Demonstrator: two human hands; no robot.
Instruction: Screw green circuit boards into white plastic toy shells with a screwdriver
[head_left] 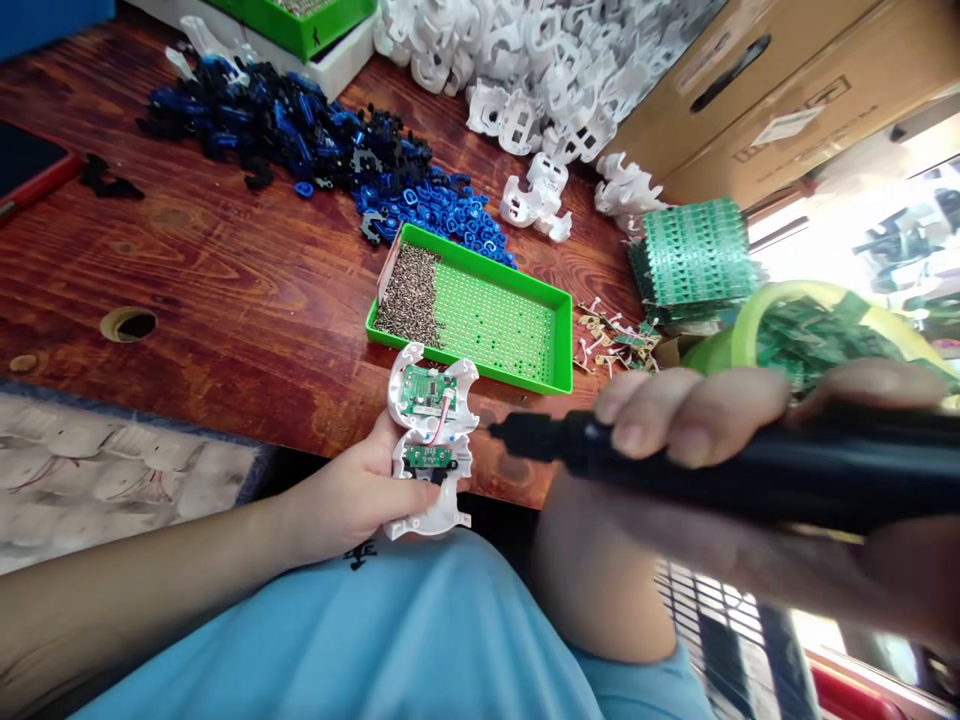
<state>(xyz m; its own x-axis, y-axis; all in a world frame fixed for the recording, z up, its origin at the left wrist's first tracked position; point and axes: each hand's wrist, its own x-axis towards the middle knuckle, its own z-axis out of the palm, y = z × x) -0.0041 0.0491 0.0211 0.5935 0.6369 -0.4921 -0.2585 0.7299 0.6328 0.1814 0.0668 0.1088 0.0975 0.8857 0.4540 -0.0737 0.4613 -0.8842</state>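
My left hand (375,480) is closed around a white plastic housing (442,510) just above my lap. Inside the housing sit a larger green circuit board (420,390) and a smaller green board (427,457), with red and white wires between them. My right hand (697,415), smeared by motion, wraps round a black electric screwdriver (817,465). Its tip points left at the housing and stands apart from it. Just beyond the housing lies a green tray (510,375), with many small screws (409,295) heaped at its left end.
Blue and black plastic parts (300,130) and white housings (540,60) are piled at the back. Green board panels (697,250), small wired boards (615,340) and a yellow-green tub (742,330) stand right, before a cardboard box (750,90). The wooden table (225,300) has a round hole.
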